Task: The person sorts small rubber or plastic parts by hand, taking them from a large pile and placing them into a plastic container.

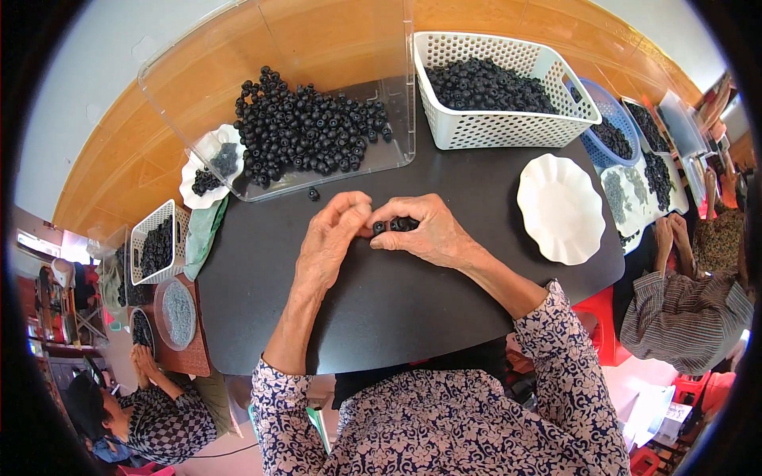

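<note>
Over the middle of the dark table (262,293), my two hands meet. My right hand (432,238) is closed round several small black round parts (403,224), some with a hole or ring on the face. Thumb and fingers of my left hand (333,238) are pinched together right beside them, by my right fingertips; whatever they hold is too small to make out. Beyond my left hand, one loose black part (313,193) lies on the table. Behind it stands a clear plastic bin (409,119) with a big heap of the same black parts (302,131).
A white perforated basket (508,131) of black parts stands at the back right, in front of an empty white scalloped plate (560,208). Another scalloped dish (190,174) holds black and grey pieces at the left. Co-workers sit at the left (167,420) and right (683,309).
</note>
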`<act>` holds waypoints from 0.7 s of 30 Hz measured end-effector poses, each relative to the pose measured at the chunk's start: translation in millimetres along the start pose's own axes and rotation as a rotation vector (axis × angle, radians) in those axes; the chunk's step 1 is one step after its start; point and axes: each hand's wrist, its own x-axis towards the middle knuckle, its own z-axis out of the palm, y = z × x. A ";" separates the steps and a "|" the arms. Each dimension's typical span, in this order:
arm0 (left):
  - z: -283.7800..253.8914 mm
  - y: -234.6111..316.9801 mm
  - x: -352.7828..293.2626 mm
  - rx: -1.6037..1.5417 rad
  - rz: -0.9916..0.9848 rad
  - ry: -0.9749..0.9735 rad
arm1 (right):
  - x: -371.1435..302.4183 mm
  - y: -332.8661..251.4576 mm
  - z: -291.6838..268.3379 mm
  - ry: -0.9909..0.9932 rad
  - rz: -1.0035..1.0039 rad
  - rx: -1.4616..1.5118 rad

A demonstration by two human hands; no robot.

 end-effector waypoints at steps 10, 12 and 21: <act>32.1 -11.4 -1.3 0.098 0.254 -0.094 | 0.3 3.3 12.8 0.166 -0.076 0.026; 38.1 -7.2 -3.9 0.076 0.239 -0.075 | -1.5 5.4 10.7 0.177 -0.082 0.038; 11.9 29.6 -19.5 0.694 0.331 0.292 | 5.0 8.8 -5.5 0.048 0.303 0.666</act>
